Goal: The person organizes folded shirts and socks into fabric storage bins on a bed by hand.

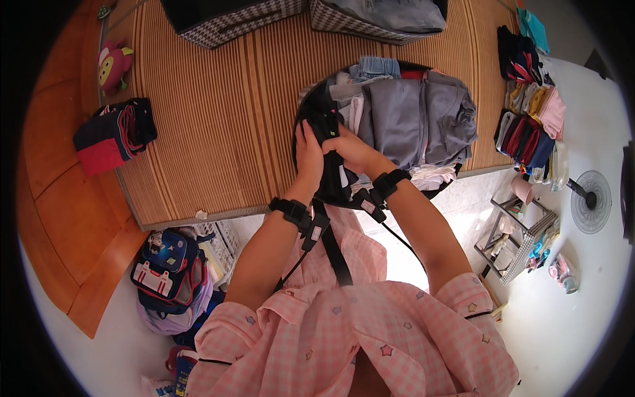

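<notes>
A black fabric storage container (299, 116), packed with folded clothes, sits at the near edge of the mat-covered bed. At its left side, my left hand (310, 156) and my right hand (351, 150) grip a black folded garment (325, 119) from both sides. The fingers of my right hand are tucked down between it and the neighbouring clothes, so their tips are hidden. Grey folded trousers (394, 121) fill the middle and right of the container. Folded denim (378, 68) lies at its far side, and pale folded clothes (434, 174) show at the near right.
Two houndstooth storage boxes (243, 25) (367, 29) stand at the far side. A folded navy and red garment (116, 134) and a plush toy (113, 67) lie left. Stacked clothes (528, 129) line the right. Backpacks (171, 273), a fan (590, 201) and a rack (518, 238) stand off the bed.
</notes>
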`<state>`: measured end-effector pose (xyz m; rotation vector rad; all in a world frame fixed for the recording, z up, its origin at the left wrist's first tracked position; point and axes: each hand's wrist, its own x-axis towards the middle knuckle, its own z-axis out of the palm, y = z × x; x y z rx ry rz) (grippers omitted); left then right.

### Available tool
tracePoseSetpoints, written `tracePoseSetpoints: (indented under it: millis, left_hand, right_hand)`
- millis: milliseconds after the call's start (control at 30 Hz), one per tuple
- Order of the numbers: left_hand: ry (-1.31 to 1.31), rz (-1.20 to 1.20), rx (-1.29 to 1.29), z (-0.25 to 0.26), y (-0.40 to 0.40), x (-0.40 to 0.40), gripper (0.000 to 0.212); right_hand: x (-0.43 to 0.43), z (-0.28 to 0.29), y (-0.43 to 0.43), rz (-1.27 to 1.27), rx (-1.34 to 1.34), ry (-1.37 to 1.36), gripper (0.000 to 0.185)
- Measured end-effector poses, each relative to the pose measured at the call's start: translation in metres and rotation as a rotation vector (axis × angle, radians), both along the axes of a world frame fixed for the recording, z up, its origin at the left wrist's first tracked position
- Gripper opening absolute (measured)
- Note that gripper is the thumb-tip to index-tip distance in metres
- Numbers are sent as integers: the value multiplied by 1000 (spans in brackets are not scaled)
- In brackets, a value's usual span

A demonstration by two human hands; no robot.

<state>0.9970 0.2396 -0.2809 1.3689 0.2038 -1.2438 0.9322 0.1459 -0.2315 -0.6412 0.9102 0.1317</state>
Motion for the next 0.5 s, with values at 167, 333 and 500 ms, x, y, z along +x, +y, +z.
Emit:
tracePoseSetpoints:
  millis: [167, 333, 500]
  left_hand:
    - [-150, -91, 230, -6, -9, 9, 74]
    - [4, -90, 149, -15, -4, 10, 75]
    - [-14, -34, 103, -42, -3, 5, 78]
  right_hand:
    - [12, -14, 11, -88, -195, 2, 69]
    - [5, -19, 7, 48, -125, 29, 79]
    - [6, -33, 9, 51, -195, 39, 77]
